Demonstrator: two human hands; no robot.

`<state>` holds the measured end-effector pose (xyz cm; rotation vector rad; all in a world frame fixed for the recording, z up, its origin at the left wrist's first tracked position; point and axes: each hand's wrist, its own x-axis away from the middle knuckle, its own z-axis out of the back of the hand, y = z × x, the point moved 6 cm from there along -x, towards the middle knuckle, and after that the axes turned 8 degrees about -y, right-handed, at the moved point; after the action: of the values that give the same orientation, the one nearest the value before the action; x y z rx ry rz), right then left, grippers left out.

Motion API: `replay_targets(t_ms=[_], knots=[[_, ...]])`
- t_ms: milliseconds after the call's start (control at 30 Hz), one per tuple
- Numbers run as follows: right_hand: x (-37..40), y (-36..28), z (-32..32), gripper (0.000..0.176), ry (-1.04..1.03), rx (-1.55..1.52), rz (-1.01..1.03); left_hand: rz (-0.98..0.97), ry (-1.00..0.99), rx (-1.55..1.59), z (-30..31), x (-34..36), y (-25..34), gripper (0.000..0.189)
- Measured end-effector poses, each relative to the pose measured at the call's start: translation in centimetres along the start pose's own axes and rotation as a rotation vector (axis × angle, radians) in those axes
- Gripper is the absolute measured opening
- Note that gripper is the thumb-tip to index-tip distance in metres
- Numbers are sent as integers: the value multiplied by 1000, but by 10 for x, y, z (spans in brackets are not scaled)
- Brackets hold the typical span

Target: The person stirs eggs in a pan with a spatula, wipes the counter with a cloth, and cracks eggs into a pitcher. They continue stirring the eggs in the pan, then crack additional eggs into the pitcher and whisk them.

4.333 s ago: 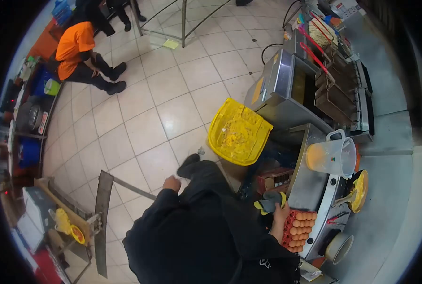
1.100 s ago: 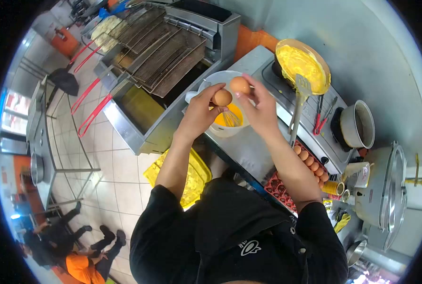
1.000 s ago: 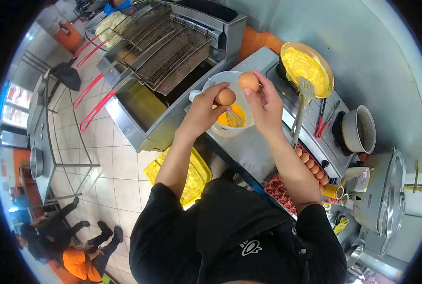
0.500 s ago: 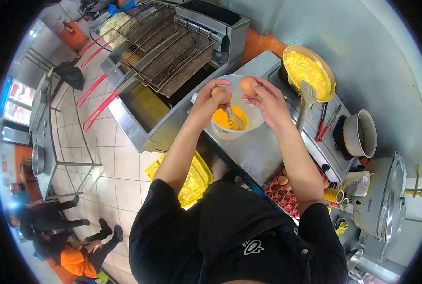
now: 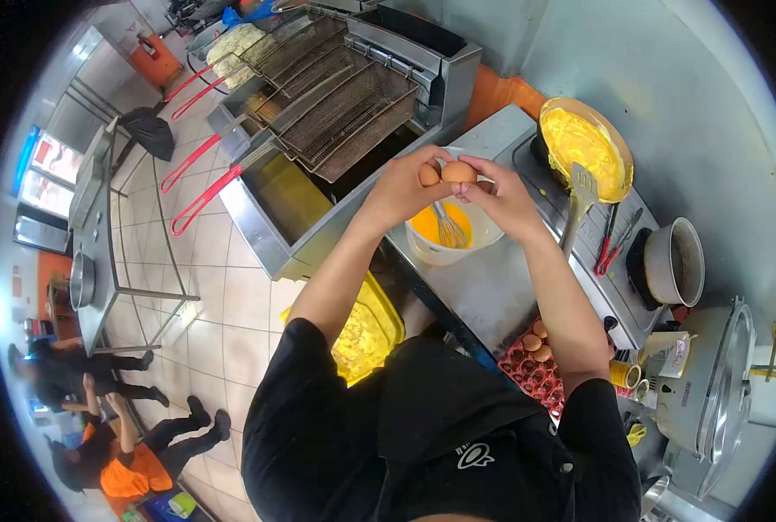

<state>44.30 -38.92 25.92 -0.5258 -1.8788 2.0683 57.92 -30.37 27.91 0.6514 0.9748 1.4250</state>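
A moment ago the two eggs were held apart, one in each hand; now they have come together. The left hand [image 5: 401, 191] closes its fingers around one brown egg [image 5: 429, 175], and the right hand [image 5: 508, 198] pinches a second egg [image 5: 459, 171] at its fingertips. The two shells touch each other, directly above the white jug [image 5: 457, 258]. The jug stands on the counter [image 5: 483, 296] and holds yellow beaten egg, with a whisk [image 5: 449, 230] leaning inside. Both shells look whole, so I judge that one egg is only now being knocked against the other and nothing new is in the jug. The red tray [image 5: 527, 378] with the remaining eggs lies near the right elbow.
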Motion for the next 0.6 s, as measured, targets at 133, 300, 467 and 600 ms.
replay_targets(t_ms=[133,300,467,600], knots=[[-2,10,0,48,-21,75,-20,6,-6,-61,0,1,-3,38],[-4,8,0,46,82,403,37,-23,63,-249,-5,6,8,38],[-3,2,-2,43,181,466,27,-8,120,-288,-13,9,5,38],[-2,4,-1,40,228,484,18,-71,175,-314,-16,9,1,38]])
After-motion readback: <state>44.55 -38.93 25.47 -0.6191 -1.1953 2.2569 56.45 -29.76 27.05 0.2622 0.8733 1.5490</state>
